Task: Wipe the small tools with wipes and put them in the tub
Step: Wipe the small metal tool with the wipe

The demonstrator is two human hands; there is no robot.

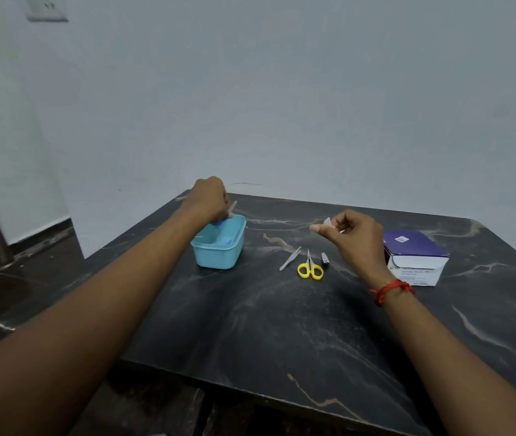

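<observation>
The left hand (pixel 211 199) hung over the far rim of the tub (pixel 219 250), fingers curled down around a thin, pale tool (pixel 233 206) whose tip stuck up past the knuckles. What kind of tool it was could not be told. The right hand (pixel 354 234) was raised above the counter (pixel 282 325), thumb and forefinger pinching a white wipe (pixel 328 221), the other fingers loosely curled.

Tweezers (pixel 290 258), scissors (pixel 310 267) and a clipper (pixel 325 259) lay side by side between the tub and the box (pixel 415 256). All three looked light, stiff and probably slick, with sharp points. The scissors would be best taken by their yellow loops, the tweezers by the joined end. The wipe looked limp and would need folding around each tool.
</observation>
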